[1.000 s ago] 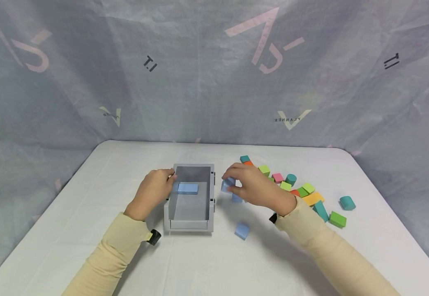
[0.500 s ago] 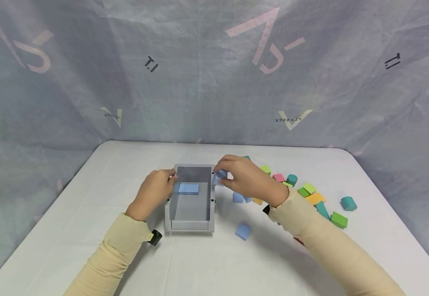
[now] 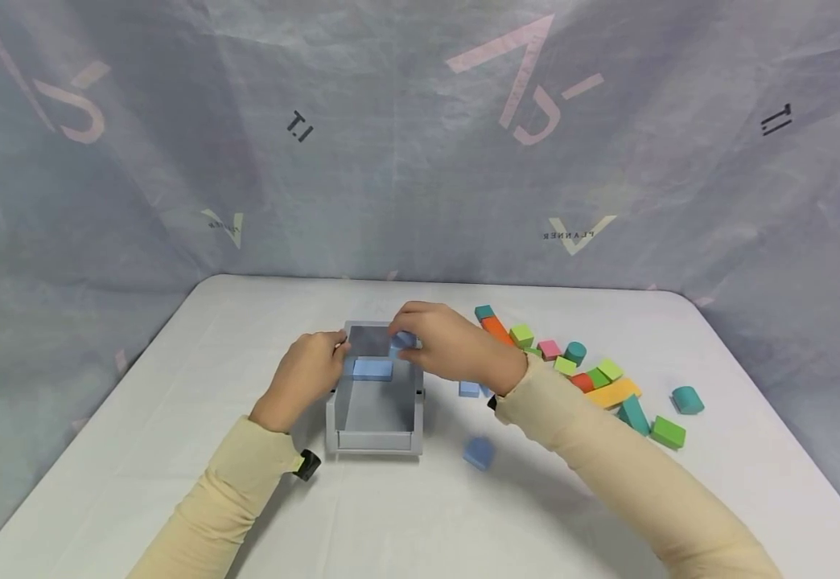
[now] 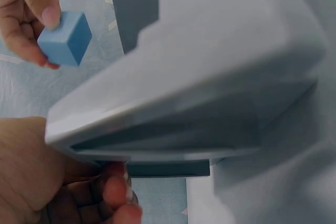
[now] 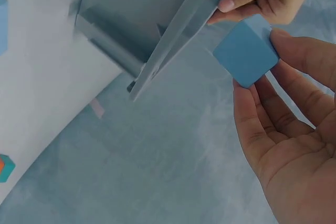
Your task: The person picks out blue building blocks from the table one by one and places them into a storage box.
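Observation:
My right hand (image 3: pixel 456 342) pinches a light blue cube (image 5: pixel 247 52) between thumb and fingertips, above the far part of a grey box (image 3: pixel 374 441). In the left wrist view the same cube (image 4: pixel 67 38) shows at the upper left. At the box's left side, my left hand (image 3: pixel 304 378) grips the wall, thumb on one face and fingers on the other; the grey wall (image 4: pixel 184 72) fills much of the left wrist view. Inside the box lies a flat light blue block (image 3: pixel 372 370).
Right of the box, a blue block (image 3: pixel 479 453) lies near the front, and another blue block (image 3: pixel 468 389) sits farther back, partly beside the right wrist. Several coloured blocks, among them an orange block (image 3: pixel 614 393) and a teal cylinder (image 3: pixel 575 352), are scattered on the white table (image 3: pixel 246 322).
My right hand has carried the blue cube leftward from beside the box, across its right rim, to above its inside. The left hand has stayed on the box wall.

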A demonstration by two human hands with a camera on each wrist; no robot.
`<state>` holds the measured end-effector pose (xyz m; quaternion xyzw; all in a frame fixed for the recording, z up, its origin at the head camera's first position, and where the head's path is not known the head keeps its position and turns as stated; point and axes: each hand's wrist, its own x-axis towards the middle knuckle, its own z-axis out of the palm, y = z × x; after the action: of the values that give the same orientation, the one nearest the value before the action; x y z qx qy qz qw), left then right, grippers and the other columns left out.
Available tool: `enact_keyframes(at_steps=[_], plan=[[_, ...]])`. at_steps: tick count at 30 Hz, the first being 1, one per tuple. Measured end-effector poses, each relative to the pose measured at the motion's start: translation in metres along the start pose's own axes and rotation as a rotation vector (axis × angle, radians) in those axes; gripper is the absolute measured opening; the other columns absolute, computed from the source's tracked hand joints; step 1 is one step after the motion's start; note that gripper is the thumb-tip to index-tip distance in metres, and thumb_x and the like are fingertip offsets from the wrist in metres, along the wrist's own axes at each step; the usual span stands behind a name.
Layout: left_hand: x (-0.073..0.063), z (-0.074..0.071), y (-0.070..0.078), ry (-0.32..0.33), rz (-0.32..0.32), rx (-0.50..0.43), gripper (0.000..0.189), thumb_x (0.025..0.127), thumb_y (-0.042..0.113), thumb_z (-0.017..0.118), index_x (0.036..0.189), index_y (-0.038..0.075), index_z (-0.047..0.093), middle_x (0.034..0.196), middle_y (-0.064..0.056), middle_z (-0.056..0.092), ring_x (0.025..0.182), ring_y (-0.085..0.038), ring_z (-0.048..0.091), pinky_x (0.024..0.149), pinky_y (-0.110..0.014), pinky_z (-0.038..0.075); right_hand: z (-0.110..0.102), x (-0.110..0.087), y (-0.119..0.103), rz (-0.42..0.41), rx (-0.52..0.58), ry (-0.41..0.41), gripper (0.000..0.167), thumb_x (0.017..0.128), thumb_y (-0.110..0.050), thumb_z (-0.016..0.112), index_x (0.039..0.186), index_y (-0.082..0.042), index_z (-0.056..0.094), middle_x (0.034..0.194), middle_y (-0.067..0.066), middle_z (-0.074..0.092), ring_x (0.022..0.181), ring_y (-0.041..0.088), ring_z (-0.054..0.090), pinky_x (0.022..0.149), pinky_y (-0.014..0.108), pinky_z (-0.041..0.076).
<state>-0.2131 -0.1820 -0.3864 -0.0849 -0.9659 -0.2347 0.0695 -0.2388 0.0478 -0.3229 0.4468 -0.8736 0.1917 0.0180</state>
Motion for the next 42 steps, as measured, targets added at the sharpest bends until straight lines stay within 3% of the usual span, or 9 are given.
enact_keyframes(at_steps=[4, 11, 17, 27, 42], plan=[[0.001, 0.0, 0.001, -0.002, -0.005, 0.017, 0.035, 0.102, 0.014, 0.056, 0.129, -0.007, 0.062, 0.098, -0.017, 0.073, 0.048, -0.013, 0.043, 0.05, -0.029, 0.037, 0.007, 0.008, 0.0, -0.02, 0.005, -0.013, 0.026, 0.088, -0.006, 0.075, 0.114, -0.007, 0.073, 0.113, 0.002, 0.066, 0.101, 0.014, 0.063, 0.087, 0.027, 0.052], [0.002, 0.0, 0.001, -0.002, -0.009, 0.025, 0.035, 0.102, 0.014, 0.056, 0.131, -0.007, 0.062, 0.095, -0.017, 0.072, 0.047, -0.012, 0.041, 0.047, -0.028, 0.035, 0.023, 0.02, -0.004, -0.033, 0.003, -0.08, 0.025, 0.089, -0.005, 0.073, 0.114, -0.005, 0.073, 0.11, 0.003, 0.066, 0.099, 0.014, 0.062, 0.084, 0.027, 0.052], [0.001, 0.0, 0.001, 0.007, 0.025, 0.027, 0.033, 0.103, 0.009, 0.053, 0.129, -0.008, 0.062, 0.077, -0.013, 0.067, 0.046, -0.011, 0.041, 0.045, -0.027, 0.034, 0.039, 0.028, -0.01, -0.034, -0.013, -0.144, 0.028, 0.09, -0.004, 0.072, 0.118, -0.003, 0.072, 0.112, 0.006, 0.065, 0.098, 0.017, 0.063, 0.08, 0.023, 0.052], [0.0, 0.0, -0.001, 0.001, 0.018, 0.016, 0.033, 0.103, 0.009, 0.052, 0.129, -0.008, 0.061, 0.061, -0.004, 0.052, 0.043, -0.011, 0.035, 0.044, -0.025, 0.031, 0.066, 0.036, -0.011, -0.053, -0.048, -0.222, 0.027, 0.088, -0.002, 0.073, 0.114, -0.005, 0.073, 0.111, 0.005, 0.065, 0.099, 0.014, 0.063, 0.079, 0.018, 0.05], [0.0, -0.001, -0.001, -0.002, 0.005, 0.019, 0.034, 0.104, 0.011, 0.051, 0.131, -0.007, 0.061, 0.061, -0.004, 0.052, 0.045, -0.011, 0.038, 0.046, -0.026, 0.032, 0.084, 0.041, -0.011, -0.047, -0.132, -0.244, 0.026, 0.087, -0.004, 0.075, 0.113, -0.008, 0.074, 0.11, 0.004, 0.066, 0.097, 0.012, 0.064, 0.08, 0.017, 0.051]])
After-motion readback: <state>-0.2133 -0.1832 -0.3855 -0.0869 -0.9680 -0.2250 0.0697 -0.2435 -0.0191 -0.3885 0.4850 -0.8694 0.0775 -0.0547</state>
